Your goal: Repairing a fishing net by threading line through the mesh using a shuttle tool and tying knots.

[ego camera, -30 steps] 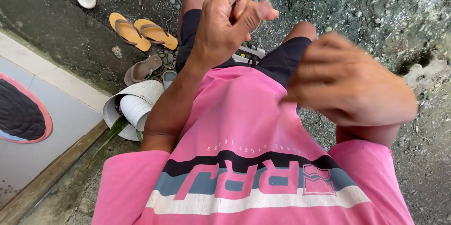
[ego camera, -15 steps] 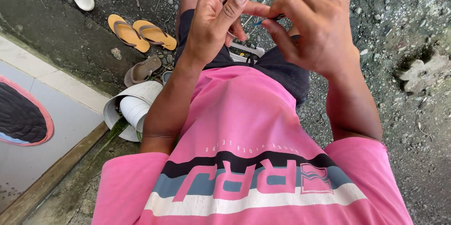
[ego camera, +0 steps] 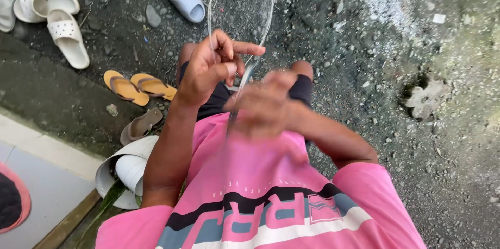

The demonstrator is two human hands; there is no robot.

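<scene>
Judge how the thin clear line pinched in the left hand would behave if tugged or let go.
The clear line probably is floppy and springy: it arcs in loose loops above the left hand. It looks very light, a hair-thin strand next to the fingers. It may slip easily, being smooth and glossy. The right hand is too blurred to show its grip.

No packages, signs or screens appear. The only label-like item is the printed chest design [ego camera: 271,218] on the person's pink shirt [ego camera: 245,176]: a black curved band above a grey-blue and white band carrying large pink block lettering, with a small square pink emblem at its right end and a fine line of small print above.
</scene>
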